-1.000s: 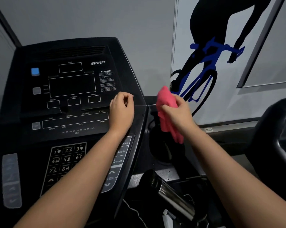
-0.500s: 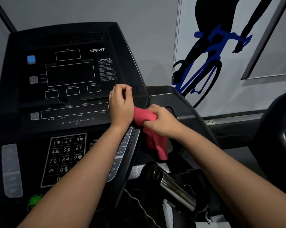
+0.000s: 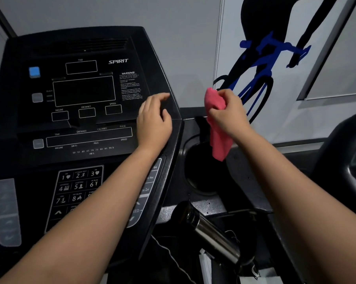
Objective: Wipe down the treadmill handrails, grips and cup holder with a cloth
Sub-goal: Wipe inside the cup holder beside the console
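Black treadmill console (image 3: 80, 89) on the left, filling much of the view. Just beside it on the right, dark round cup holder (image 3: 201, 187). Left hand (image 3: 152, 124) resting on the console's right edge, fingers loosely bent, holding nothing. Right hand (image 3: 230, 113) above the cup holder, fingers curled tightly round the top of the pink cloth (image 3: 220, 140). Cloth hanging down over the holder's far rim; touching it or not, cannot tell.

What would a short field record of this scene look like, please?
left hand: fingers relaxed, rests on right edge of console
right hand: grips cloth, raised above cup holder
cloth: pink, hangs down over cup holder
cup holder: dark round well, right of console
grip: metal bar lower down, untouched
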